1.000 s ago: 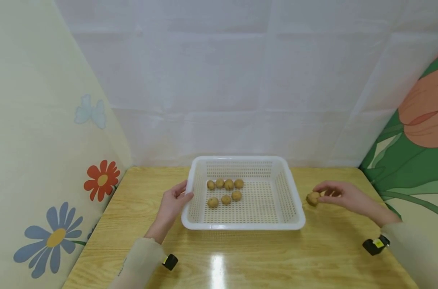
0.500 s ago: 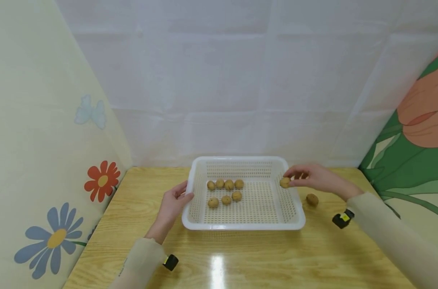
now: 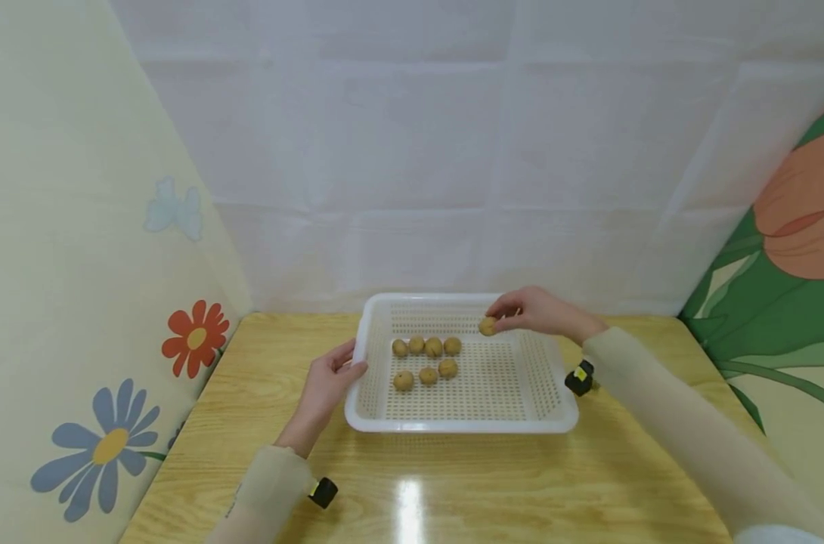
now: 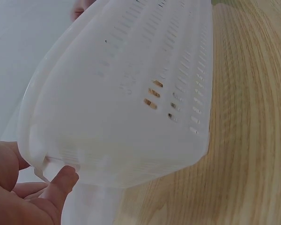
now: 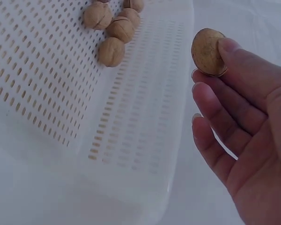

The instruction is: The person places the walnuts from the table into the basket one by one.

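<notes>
A white perforated plastic basket (image 3: pixel 463 425) stands on the wooden table. Inside it, toward the left, several walnuts (image 3: pixel 433 347) lie in two rough rows. My left hand (image 3: pixel 325 381) grips the basket's left rim; in the left wrist view its thumb (image 4: pixel 65 180) presses against the outer side under the lip. Over the back right part of the basket, my right hand (image 3: pixel 537 311) pinches one walnut (image 3: pixel 487 326) between thumb and fingertips. The right wrist view shows this held walnut (image 5: pixel 208 51) clear of the other nuts, with the remaining fingers loosely bent.
The wooden table (image 3: pixel 412 483) extends in front of the basket and to both sides. A white cloth backdrop (image 3: pixel 385 151) hangs close behind it. Painted side panels with flowers (image 3: pixel 196 338) border left and right. My right forearm covers part of the table's right side.
My right hand has lifted a walnut from the table on the right and carried it left over the basket. A second walnut seen there earlier is now hidden. My left hand stays on the rim.
</notes>
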Tool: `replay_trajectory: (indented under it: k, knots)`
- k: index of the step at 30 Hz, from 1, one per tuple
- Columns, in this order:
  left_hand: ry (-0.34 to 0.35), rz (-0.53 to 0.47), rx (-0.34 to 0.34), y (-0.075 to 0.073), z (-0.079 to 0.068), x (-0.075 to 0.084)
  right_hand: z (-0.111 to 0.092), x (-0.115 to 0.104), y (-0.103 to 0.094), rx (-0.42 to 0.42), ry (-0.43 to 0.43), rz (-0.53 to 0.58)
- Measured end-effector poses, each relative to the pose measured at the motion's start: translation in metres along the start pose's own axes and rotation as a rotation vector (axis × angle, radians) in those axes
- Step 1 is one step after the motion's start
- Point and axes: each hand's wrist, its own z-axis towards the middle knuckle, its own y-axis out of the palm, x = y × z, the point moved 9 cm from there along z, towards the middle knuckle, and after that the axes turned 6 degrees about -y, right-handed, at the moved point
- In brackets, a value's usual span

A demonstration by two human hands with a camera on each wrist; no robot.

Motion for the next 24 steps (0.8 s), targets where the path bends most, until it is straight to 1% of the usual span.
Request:
replay_trajectory:
  k: [3, 7, 10, 13, 16, 20, 24]
  knots:
    - [-0.005, 0.0, 0.0, 0.001, 0.0, 0.0, 0.013, 0.0, 0.008, -0.006, -0.017, 0.025]
    - [-0.007, -0.005, 0.0, 0.0, -0.001, 0.001, 0.029, 0.002, 0.021, -0.007, -0.049, 0.087]
    - [-0.014, -0.003, 0.004, 0.0, -0.001, 0.0, 0.038, 0.007, 0.033, -0.027, -0.05, 0.117]
    - [-0.029, 0.005, 0.012, -0.001, -0.001, -0.001, 0.046, 0.015, 0.046, -0.058, -0.034, 0.104]
    - [-0.043, 0.014, 0.023, -0.002, -0.001, -0.002, 0.052, 0.023, 0.058, -0.079, -0.027, 0.068]
    - [-0.043, 0.022, 0.03, -0.001, -0.002, -0.001, 0.057, 0.03, 0.072, -0.095, -0.018, 0.042]
    - [-0.039, 0.024, 0.029, -0.002, -0.003, 0.0, 0.059, 0.036, 0.082, -0.11, 0.01, 0.041]
